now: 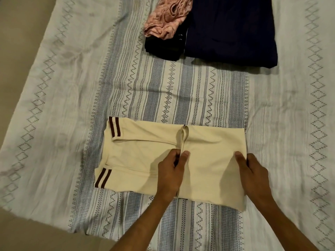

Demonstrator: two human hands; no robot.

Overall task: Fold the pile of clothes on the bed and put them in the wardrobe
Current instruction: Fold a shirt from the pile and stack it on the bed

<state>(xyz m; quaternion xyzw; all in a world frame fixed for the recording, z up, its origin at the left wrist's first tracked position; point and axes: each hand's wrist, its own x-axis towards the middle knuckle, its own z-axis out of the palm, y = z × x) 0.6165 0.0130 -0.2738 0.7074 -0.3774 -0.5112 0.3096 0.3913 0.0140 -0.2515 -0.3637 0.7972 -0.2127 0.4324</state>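
On the patterned bedsheet [54, 87] near you lies the cream shirt [141, 156], part folded, its striped sleeves at the left. Your left hand [170, 171] pinches the shirt's centre fold; your right hand [253, 171] grips its right edge. Far right sit the pink garment [168, 19], black garment [163, 48] and navy garment [232, 29]

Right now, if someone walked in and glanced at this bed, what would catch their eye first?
First, the cream shirt with dark-striped sleeve cuffs, lying partly folded in the near middle of the patterned bedsheet. The left hand pinches its folded edge at the centre while the right hand grips its right edge. At the far end lie a navy garment, a black garment to its left, and a crumpled pink garment lying partly on the black one.
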